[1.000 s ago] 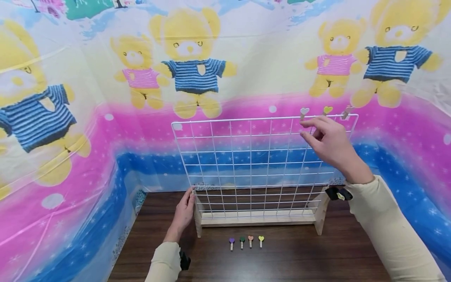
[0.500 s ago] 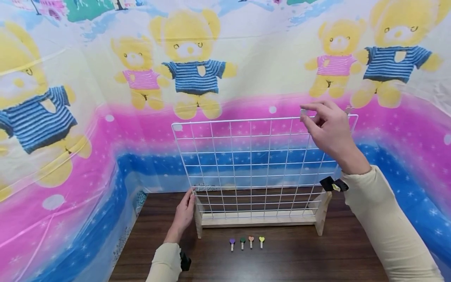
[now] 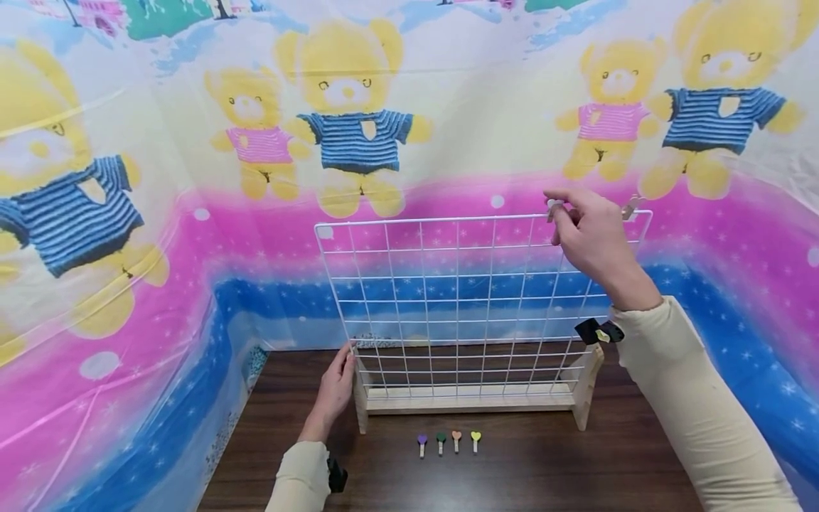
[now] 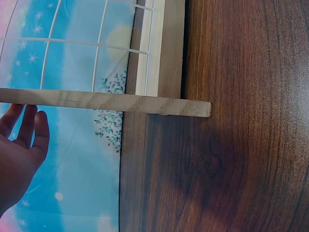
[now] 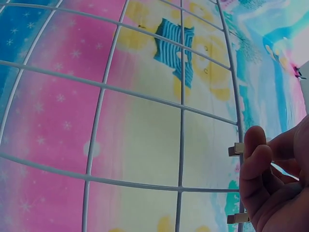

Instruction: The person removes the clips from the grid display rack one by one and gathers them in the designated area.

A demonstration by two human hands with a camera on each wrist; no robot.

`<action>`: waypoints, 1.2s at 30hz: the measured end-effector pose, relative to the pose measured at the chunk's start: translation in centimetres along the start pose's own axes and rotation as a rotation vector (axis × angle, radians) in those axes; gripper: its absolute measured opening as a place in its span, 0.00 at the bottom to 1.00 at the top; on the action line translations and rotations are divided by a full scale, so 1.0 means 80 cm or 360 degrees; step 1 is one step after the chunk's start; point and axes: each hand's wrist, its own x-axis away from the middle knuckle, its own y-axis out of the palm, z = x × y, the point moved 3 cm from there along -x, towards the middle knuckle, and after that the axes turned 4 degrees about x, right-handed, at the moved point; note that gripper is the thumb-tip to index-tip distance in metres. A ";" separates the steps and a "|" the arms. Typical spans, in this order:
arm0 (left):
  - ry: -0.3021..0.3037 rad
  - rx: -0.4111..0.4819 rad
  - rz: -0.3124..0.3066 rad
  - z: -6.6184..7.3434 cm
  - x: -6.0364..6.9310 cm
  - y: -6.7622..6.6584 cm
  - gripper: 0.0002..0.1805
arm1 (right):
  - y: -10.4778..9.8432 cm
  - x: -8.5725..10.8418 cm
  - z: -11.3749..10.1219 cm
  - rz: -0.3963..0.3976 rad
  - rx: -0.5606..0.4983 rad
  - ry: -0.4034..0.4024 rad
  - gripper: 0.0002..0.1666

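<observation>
In the head view, several wooden mini clothespins with heart tops come with a white wire grid (image 3: 457, 299) in a wooden stand (image 3: 470, 405). My right hand (image 3: 591, 231), at the grid's top rail, pinches the white-heart clothespin (image 3: 553, 205) between thumb and index finger. The right wrist view shows its wooden end (image 5: 235, 149) beside the fingertips, with another clothespin (image 5: 237, 218) below. My left hand (image 3: 335, 387) touches the stand's left upright; in the left wrist view, the fingertips rest against that wooden upright (image 4: 120, 102). The left thumb is hidden there.
A purple clothespin (image 3: 422, 445), a green one (image 3: 441, 444), an orange one (image 3: 456, 441) and a yellow one (image 3: 475, 441) lie in a row on the brown table (image 3: 512, 476). Another clothespin (image 3: 630, 206) sits at the rail's right end. A bear-print cloth (image 3: 480, 128) hangs behind.
My right hand has risen slightly from below the white-heart clothespin and closed around it, covering the yellow-heart one on the rail. The left hand stays at the upright.
</observation>
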 end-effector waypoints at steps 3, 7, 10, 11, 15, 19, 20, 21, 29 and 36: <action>-0.0002 0.0002 -0.0004 0.001 0.000 0.000 0.24 | 0.000 0.000 0.001 -0.0008 -0.0012 0.0043 0.19; -0.0008 0.0004 -0.0012 0.001 -0.001 -0.001 0.24 | -0.002 0.001 -0.002 0.0001 0.0005 0.0075 0.16; -0.0009 -0.0002 -0.0013 0.000 0.000 -0.001 0.25 | -0.002 0.002 -0.002 -0.0001 0.0026 0.0085 0.14; -0.0006 -0.0005 -0.0011 0.000 0.000 -0.001 0.25 | -0.001 0.001 0.003 -0.0006 0.0031 0.0084 0.14; 0.0017 -0.0015 0.0006 0.000 0.000 -0.001 0.25 | -0.002 0.001 0.003 0.0008 0.0012 0.0070 0.13; 0.0001 -0.0015 0.0008 -0.001 0.000 0.000 0.24 | -0.003 0.000 0.000 0.0081 -0.0026 0.0025 0.12; -0.0002 -0.0013 0.0006 -0.001 0.000 0.000 0.24 | -0.004 -0.001 0.000 0.0097 -0.0031 0.0016 0.12; -0.0008 -0.0012 0.0004 -0.001 0.000 0.000 0.24 | -0.004 0.000 -0.001 0.0108 -0.0029 0.0011 0.12; -0.0003 -0.0002 0.0013 -0.001 0.000 0.001 0.24 | -0.009 0.008 -0.007 0.0091 -0.0050 -0.0020 0.12; 0.0009 -0.0008 0.0013 0.001 0.000 0.002 0.25 | -0.003 0.025 -0.005 0.0010 -0.0006 -0.0162 0.09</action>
